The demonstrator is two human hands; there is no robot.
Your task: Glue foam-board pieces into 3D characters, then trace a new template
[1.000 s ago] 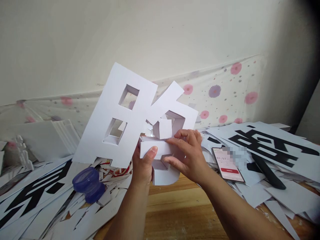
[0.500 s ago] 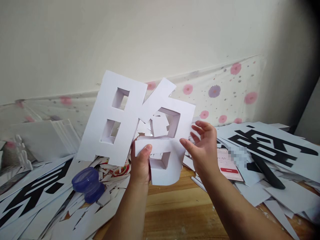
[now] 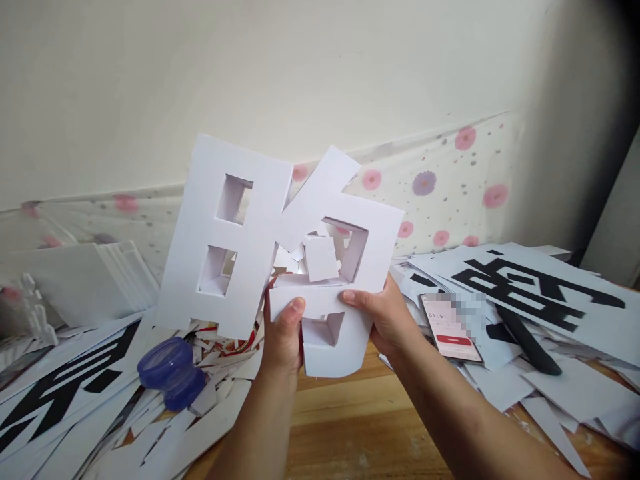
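Note:
A thick white foam-board character (image 3: 250, 233), with several square cut-outs and deep inner walls, is held up tilted above the table. My left hand (image 3: 285, 337) grips it from below near the middle, thumb on the front face. On its right side, my right hand (image 3: 390, 313) is closed round the edge, with the thumb pressed on the front beside a cut-out. The other fingers of both hands are mostly hidden behind the character. Through the upper right opening a small white square piece (image 3: 321, 259) shows.
A blue hourglass-shaped plastic container (image 3: 173, 373) stands among white scraps at left. To the right lie a phone (image 3: 453, 330), a black-handled tool (image 3: 530, 341) and sheets printed with black characters (image 3: 530, 280). White boards (image 3: 65, 280) lean at the back left, before a flowered wall sheet (image 3: 445, 193).
My right hand has moved left and closed on the right edge of the foam-board character; before, it was open beside it. The character has turned slightly and shows a little larger.

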